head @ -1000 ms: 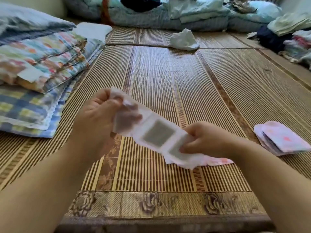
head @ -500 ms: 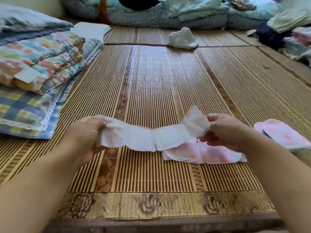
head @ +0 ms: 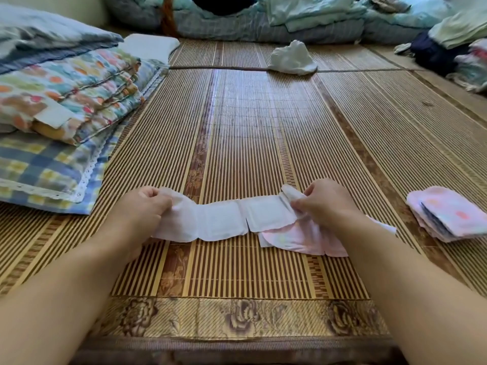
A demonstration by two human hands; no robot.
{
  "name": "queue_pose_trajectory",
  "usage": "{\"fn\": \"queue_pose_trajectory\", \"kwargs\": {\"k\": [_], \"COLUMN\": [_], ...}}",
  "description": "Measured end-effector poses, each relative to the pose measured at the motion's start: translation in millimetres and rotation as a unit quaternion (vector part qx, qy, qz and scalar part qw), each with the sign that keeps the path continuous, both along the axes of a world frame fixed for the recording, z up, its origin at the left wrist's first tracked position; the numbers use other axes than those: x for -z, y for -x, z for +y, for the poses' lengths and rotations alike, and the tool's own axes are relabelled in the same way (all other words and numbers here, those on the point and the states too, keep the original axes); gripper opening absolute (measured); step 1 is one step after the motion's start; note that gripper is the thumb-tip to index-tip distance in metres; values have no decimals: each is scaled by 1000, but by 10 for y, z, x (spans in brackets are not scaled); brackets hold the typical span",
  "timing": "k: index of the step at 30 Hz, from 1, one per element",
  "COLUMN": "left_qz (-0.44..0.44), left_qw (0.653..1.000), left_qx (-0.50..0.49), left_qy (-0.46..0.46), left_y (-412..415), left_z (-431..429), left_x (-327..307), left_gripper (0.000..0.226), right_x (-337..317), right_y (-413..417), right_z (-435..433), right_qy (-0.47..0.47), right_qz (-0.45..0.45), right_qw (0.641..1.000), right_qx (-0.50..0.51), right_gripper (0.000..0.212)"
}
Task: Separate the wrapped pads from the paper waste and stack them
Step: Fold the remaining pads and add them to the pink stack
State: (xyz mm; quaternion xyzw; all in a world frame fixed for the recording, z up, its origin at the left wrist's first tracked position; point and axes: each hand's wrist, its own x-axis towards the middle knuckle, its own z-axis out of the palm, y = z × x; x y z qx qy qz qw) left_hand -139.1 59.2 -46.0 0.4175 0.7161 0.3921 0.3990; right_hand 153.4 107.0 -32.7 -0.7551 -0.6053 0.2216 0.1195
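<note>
Across the whole frame runs a striped bamboo mat (head: 242, 133) with a floral border along the bottom edge. At upper left sits a pile of folded quilts (head: 60, 101); along the top edge lies more bedding (head: 263, 19). A crumpled white paper wad (head: 292, 59) rests on the mat at upper centre. Low in the middle, a white pad (head: 224, 219) is stretched open sideways between both hands. The left hand (head: 137, 209) pinches its left end in closed fingers; the right hand (head: 326, 201) pinches the bunched right end. Under the right hand, a pink wrapper (head: 297, 241) lies flat on the mat, partly beneath the pad. At the right edge, well apart, sits a stack (head: 450, 217) of pink wrapped pads.
</note>
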Motion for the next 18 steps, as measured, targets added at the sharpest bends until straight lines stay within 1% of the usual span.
{"fn": "queue_pose_trajectory", "kwargs": {"k": [3,5,7,9,11,13,18], "left_qz": [0,-15,-43,-76,-100,-105,-73], "left_qw": [1000,1000,999,997,994,993,995], "left_qx": [-3,1,3,12,25,36,70], "left_qy": [-8,-12,-14,-19,-24,-28,-25], "left_y": [30,49,22,-51,-169,-304,-585], "left_z": [-31,-45,-48,-42,-40,-37,-7], "left_x": [-25,-53,-98,-143,-190,-223,-225], "left_gripper": [11,8,6,5,6,6,4], "right_x": [-76,-158,-233,-254,-225,-160,11], "right_y": [-45,-29,70,218,375,485,563], "right_z": [45,44,-8,-80,-166,-227,-282], "right_qy": [-59,-103,-126,-129,-123,-107,-85], "right_qz": [80,148,223,257,239,217,141], "right_qw": [995,984,967,957,958,960,972], "right_qx": [17,17,1,-42,-99,-137,-166], "right_gripper": [11,9,9,8,7,6,10]}}
